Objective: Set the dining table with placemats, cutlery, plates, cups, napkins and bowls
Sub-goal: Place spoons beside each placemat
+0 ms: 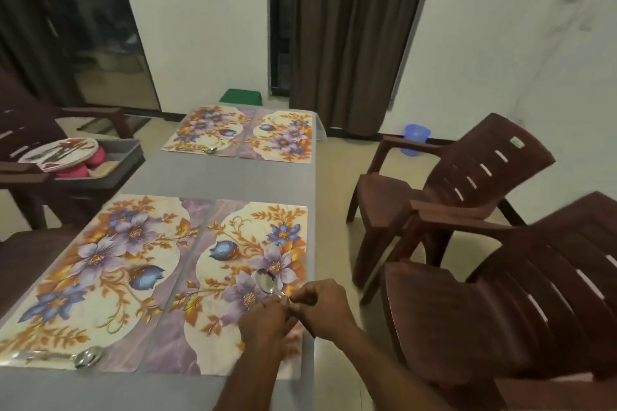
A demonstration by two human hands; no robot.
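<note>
Four floral placemats lie on the grey-clothed table (213, 180): near left placemat (100, 270), near right placemat (240, 277), far left placemat (207, 127), far right placemat (283, 137). Over the near right placemat's right edge, my left hand (263, 320) and my right hand (320, 304) together hold a steel spoon (267, 281) by its handle, bowl pointing away. Cutlery (60, 358) lies on the near left placemat's front edge. A spoon (211, 150) lies on the far left placemat.
On a chair at the left stands a grey tray (123, 160) with a patterned plate (60, 150) and pink bowls (80, 168). Two brown plastic chairs (467, 183) stand right of the table. A blue bucket (415, 138) and a green stool (240, 97) stand on the floor.
</note>
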